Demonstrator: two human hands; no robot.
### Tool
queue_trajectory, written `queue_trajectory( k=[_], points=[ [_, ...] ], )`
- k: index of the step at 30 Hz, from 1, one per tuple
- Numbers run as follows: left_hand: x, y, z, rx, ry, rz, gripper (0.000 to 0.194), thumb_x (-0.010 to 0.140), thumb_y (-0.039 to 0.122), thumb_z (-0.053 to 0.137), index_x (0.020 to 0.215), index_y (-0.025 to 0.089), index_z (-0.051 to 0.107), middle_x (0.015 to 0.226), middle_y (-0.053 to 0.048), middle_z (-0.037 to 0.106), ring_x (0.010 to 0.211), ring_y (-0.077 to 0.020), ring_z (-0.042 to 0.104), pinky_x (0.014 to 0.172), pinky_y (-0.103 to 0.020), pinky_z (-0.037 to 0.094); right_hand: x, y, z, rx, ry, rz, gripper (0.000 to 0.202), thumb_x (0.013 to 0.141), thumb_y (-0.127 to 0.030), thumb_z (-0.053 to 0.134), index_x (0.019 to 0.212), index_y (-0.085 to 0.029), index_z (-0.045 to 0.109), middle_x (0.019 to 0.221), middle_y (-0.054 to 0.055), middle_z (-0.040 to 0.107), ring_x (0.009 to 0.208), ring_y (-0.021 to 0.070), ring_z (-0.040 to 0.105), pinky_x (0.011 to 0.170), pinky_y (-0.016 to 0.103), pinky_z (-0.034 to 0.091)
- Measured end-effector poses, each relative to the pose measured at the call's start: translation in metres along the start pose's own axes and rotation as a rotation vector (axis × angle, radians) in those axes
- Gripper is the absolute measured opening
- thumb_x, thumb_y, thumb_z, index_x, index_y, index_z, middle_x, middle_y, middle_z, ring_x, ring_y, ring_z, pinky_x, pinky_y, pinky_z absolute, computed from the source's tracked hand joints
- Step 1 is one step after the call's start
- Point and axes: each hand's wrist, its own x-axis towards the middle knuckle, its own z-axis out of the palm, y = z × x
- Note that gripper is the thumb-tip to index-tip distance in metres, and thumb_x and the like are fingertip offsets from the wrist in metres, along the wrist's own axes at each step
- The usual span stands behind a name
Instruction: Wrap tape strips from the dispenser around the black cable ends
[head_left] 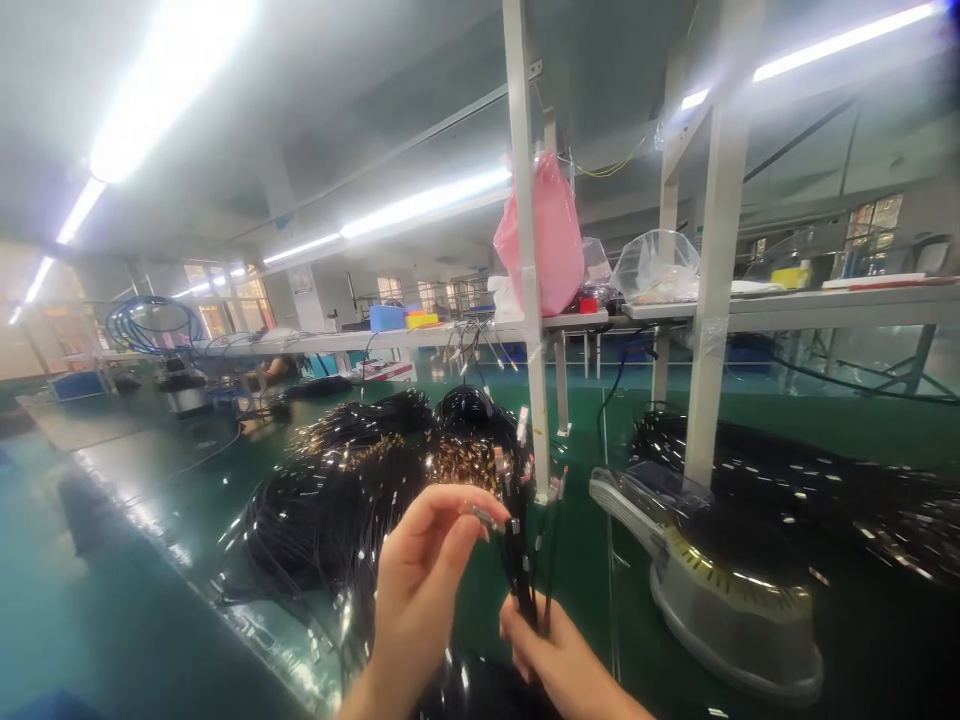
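Observation:
My right hand is closed around a small bunch of black cables, which stand upright out of the fist with metal connectors at their top ends. To its left and a little higher, my left hand pinches one cable's metal connector between thumb and fingertips. That connector tilts away from the rest of the bunch. Behind my left hand lies a large heap of black cables, with silver and gold-coloured ends showing. How many cables the right fist holds is hidden.
A grey device with a clear cover stands right of my hands. White posts rise from the green work surface. More black cables lie at right. A pink bag hangs by a shelf holding clear plastic bags.

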Motion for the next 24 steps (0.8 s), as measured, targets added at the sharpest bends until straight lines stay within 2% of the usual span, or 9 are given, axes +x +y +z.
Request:
queue_trajectory(
  k=[5, 9, 12, 15, 18, 19, 21, 24],
  points=[
    [-0.004, -0.001, 0.008, 0.087, 0.005, -0.065, 0.016, 0.083, 0.036, 0.069, 0.083, 0.021, 0.074, 0.082, -0.005, 0.068, 0.068, -0.0170, 0.058, 0.066, -0.028, 0.051, -0.001, 0.006, 0.001, -0.006, -0.030, -0.018, 0.067, 0.068, -0.086, 0.050, 0.074, -0.019, 0.045, 0.062, -0.006, 0.042, 0.048, 0.0067, 0.036, 0.050, 0.023, 0.032],
    [-0.015, 0.008, 0.013, 0.127, 0.008, 0.009, 0.016, 0.084, 0.036, 0.066, 0.078, 0.022, 0.072, 0.085, -0.008, 0.068, 0.075, -0.0207, 0.060, 0.062, -0.029, 0.050, 0.002, 0.012, 0.002, -0.029, -0.034, -0.025, 0.065, 0.071, -0.084, 0.048, 0.074, -0.020, 0.043, 0.057, -0.007, 0.038, 0.048, 0.0075, 0.035, 0.049, 0.023, 0.031],
    [-0.030, 0.017, 0.023, 0.113, -0.002, 0.020, 0.019, 0.085, 0.039, 0.064, 0.077, 0.024, 0.071, 0.084, -0.009, 0.071, 0.072, -0.0220, 0.061, 0.058, -0.030, 0.049, 0.000, 0.007, 0.002, -0.020, -0.043, -0.043, 0.060, 0.074, -0.080, 0.051, 0.077, -0.020, 0.046, 0.057, -0.007, 0.038, 0.050, 0.0090, 0.035, 0.050, 0.023, 0.031],
    [-0.035, 0.018, 0.035, 0.093, -0.073, -0.063, 0.021, 0.086, 0.041, 0.062, 0.081, 0.023, 0.072, 0.080, -0.010, 0.073, 0.064, -0.0216, 0.061, 0.053, -0.032, 0.048, -0.005, -0.002, 0.001, -0.031, -0.050, -0.068, 0.053, 0.080, -0.073, 0.051, 0.078, -0.021, 0.048, 0.058, -0.006, 0.041, 0.054, 0.0111, 0.039, 0.053, 0.025, 0.034],
    [-0.025, 0.016, 0.038, -0.025, -0.078, -0.198, 0.021, 0.087, 0.041, 0.061, 0.080, 0.022, 0.067, 0.090, -0.009, 0.075, 0.046, -0.0129, 0.054, 0.044, -0.029, 0.044, -0.009, -0.008, 0.000, -0.066, -0.065, -0.075, 0.049, 0.085, -0.069, 0.047, 0.076, -0.020, 0.045, 0.059, -0.005, 0.040, 0.055, 0.0111, 0.039, 0.054, 0.025, 0.033],
    [-0.021, 0.016, 0.037, -0.061, -0.069, -0.213, 0.021, 0.086, 0.041, 0.061, 0.079, 0.022, 0.065, 0.086, -0.008, 0.074, 0.044, -0.0116, 0.052, 0.041, -0.027, 0.042, -0.009, -0.009, 0.000, -0.072, -0.069, -0.067, 0.049, 0.085, -0.068, 0.048, 0.076, -0.020, 0.044, 0.060, -0.005, 0.039, 0.055, 0.0107, 0.038, 0.054, 0.024, 0.033],
    [-0.014, 0.017, 0.032, -0.071, -0.077, -0.190, 0.020, 0.083, 0.042, 0.066, 0.079, 0.022, 0.067, 0.061, -0.002, 0.065, 0.044, -0.0120, 0.050, 0.039, -0.023, 0.038, -0.009, -0.010, 0.001, -0.082, -0.088, -0.051, 0.049, 0.086, -0.067, 0.048, 0.075, -0.020, 0.042, 0.061, -0.005, 0.038, 0.055, 0.0101, 0.037, 0.053, 0.024, 0.031],
    [-0.013, 0.019, 0.026, -0.016, -0.051, -0.243, 0.019, 0.083, 0.042, 0.067, 0.082, 0.023, 0.070, 0.055, 0.000, 0.061, 0.044, -0.0115, 0.047, 0.037, -0.022, 0.032, -0.009, -0.011, 0.002, -0.098, -0.104, -0.029, 0.044, 0.087, -0.061, 0.051, 0.073, -0.020, 0.043, 0.059, -0.006, 0.038, 0.053, 0.0094, 0.035, 0.051, 0.023, 0.031]
  ],
)
